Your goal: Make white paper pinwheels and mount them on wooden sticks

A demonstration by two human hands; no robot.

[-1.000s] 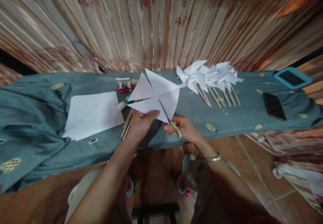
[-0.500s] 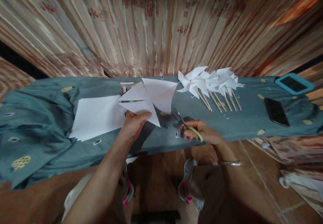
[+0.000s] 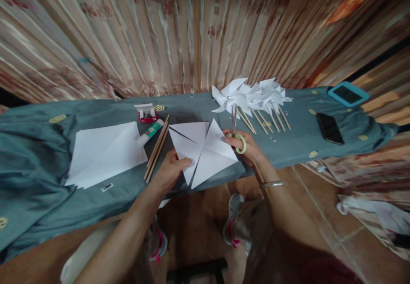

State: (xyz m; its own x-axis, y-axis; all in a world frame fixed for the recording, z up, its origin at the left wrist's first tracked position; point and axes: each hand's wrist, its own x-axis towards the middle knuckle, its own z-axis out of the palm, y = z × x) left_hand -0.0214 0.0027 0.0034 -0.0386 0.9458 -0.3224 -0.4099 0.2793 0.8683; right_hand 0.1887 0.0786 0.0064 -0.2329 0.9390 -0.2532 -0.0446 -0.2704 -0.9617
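A white square of paper [image 3: 209,153], slit inward from its corners, is held low over the cloth. My left hand [image 3: 174,166] pinches its left part, thumb on top. In my right hand [image 3: 245,147] is a pair of scissors [image 3: 239,142] with pale green handles, blades pointing away from me. The right thumb also rests on the paper's right edge. Just left of the paper lie several wooden sticks [image 3: 157,149], a green and white glue tube [image 3: 151,131] and a small open red box [image 3: 147,115] of dark bits.
A stack of white paper [image 3: 107,153] lies at left. Several white paper pinwheels [image 3: 235,96] on sticks lie at the back right. Further right are a black phone [image 3: 329,128] and a blue-framed device [image 3: 348,94]. Blue-green cloth [image 3: 28,147] covers the table, bunched at left.
The slit paper has moved right and turned, uncovering the sticks, tube and red box. My right hand came to its right edge, and the scissors now point away. The view shifted right.
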